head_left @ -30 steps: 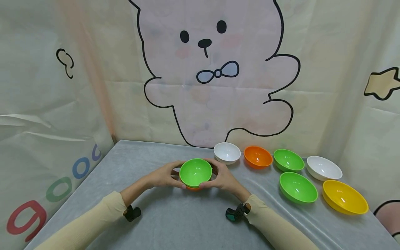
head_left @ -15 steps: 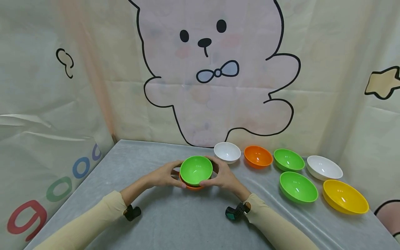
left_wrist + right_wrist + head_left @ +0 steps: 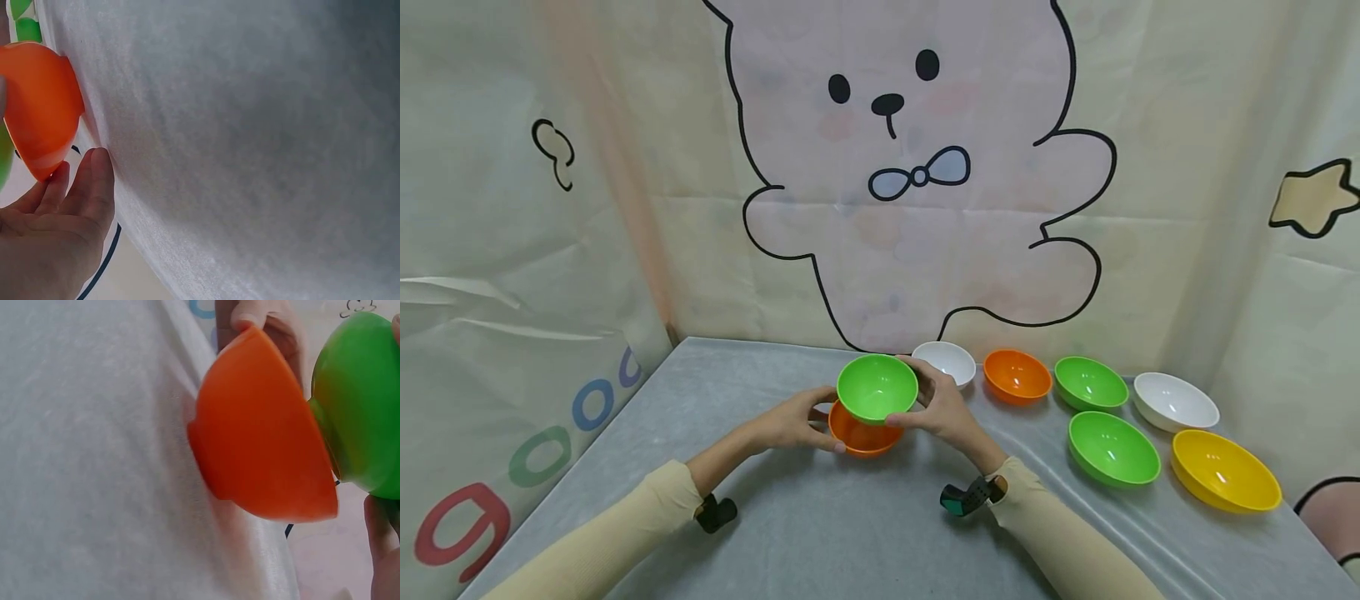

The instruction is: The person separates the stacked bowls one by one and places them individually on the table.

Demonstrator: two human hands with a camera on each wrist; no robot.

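Observation:
My right hand (image 3: 946,417) holds a small green bowl (image 3: 877,387) by its rim, thumb at the front and fingers behind. Below it, an orange bowl (image 3: 857,440) stands upright on the table, partly covered by the green one in the head view. My left hand (image 3: 786,423) grips the orange bowl's left side, with the thumb near the front. In the right wrist view, the foot of the green bowl (image 3: 365,406) is at the mouth of the orange bowl (image 3: 256,434). The left wrist view has fingertips at the rim of the orange bowl (image 3: 44,103).
Along the back right of the grey-covered table (image 3: 820,533) stand a white bowl (image 3: 946,360), an orange bowl (image 3: 1018,377), a green bowl (image 3: 1092,383) and another white bowl (image 3: 1177,403). Nearer are a larger green bowl (image 3: 1114,450) and a yellow bowl (image 3: 1227,471). A printed curtain (image 3: 880,275) hangs behind.
The green bowl has risen out of the orange bowl and moved slightly right with my right hand, baring the orange bowl's inside. My left hand has stayed on the orange bowl.

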